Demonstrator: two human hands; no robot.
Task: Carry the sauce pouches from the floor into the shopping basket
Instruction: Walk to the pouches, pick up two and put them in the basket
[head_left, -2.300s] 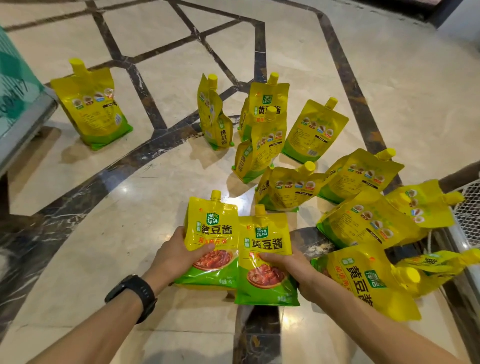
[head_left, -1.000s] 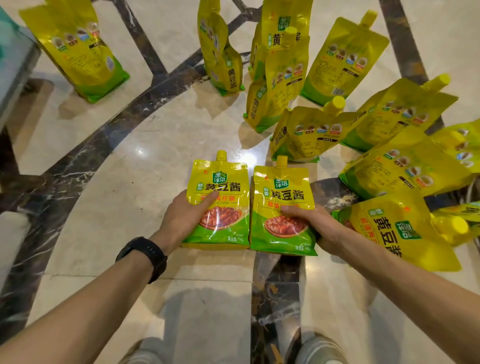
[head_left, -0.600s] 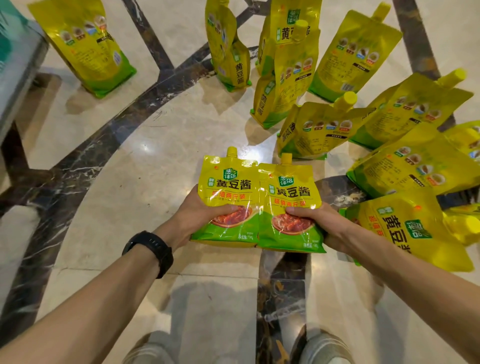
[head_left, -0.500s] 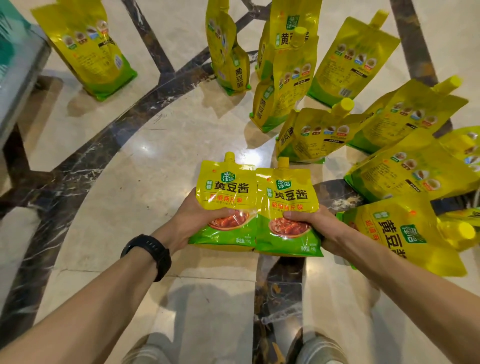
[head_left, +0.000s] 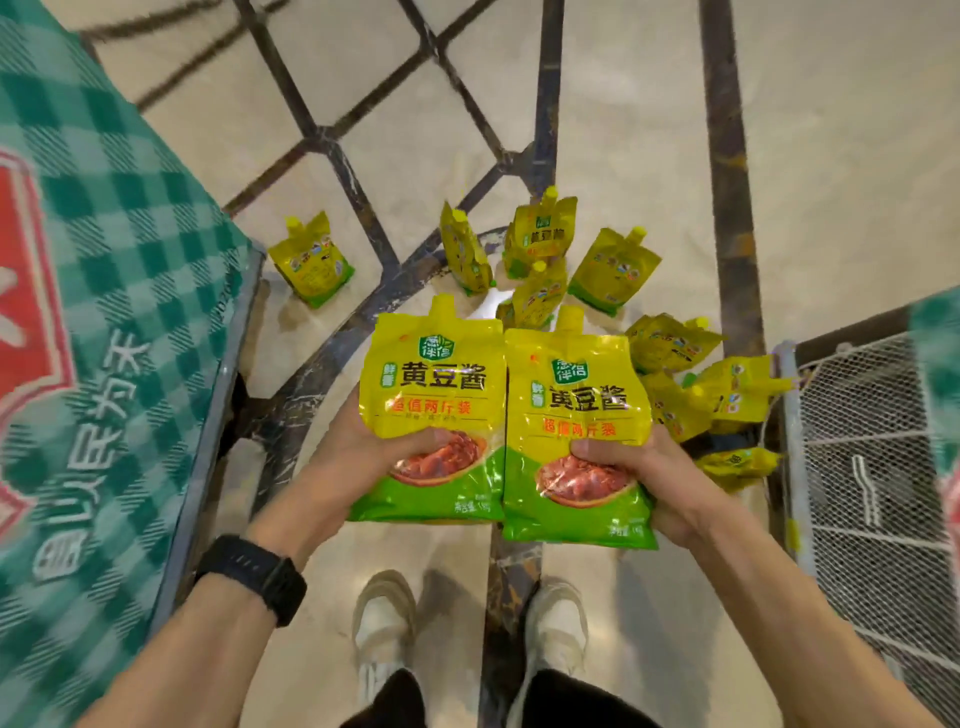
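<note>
I hold two yellow-and-green sauce pouches upright side by side, well above the floor. My left hand (head_left: 358, 457) grips the left pouch (head_left: 434, 384) near its lower edge, thumb across the front. My right hand (head_left: 639, 467) grips the right pouch (head_left: 574, 410) the same way. Several more yellow pouches (head_left: 540, 244) stand or lie on the marble floor beyond, with one (head_left: 310, 265) set apart at the left. A white wire-mesh basket (head_left: 872, 467) stands at the right edge.
A table draped in a green checked cloth (head_left: 104, 312) with a red logo fills the left side, its metal edge close to my left arm. My two feet in white shoes (head_left: 384, 618) stand on the marble floor below the pouches.
I have risen from a crouch. Both pouches have come up off the floor in my hands, and the floor pouches now look small and far. The table and basket have come into view.
</note>
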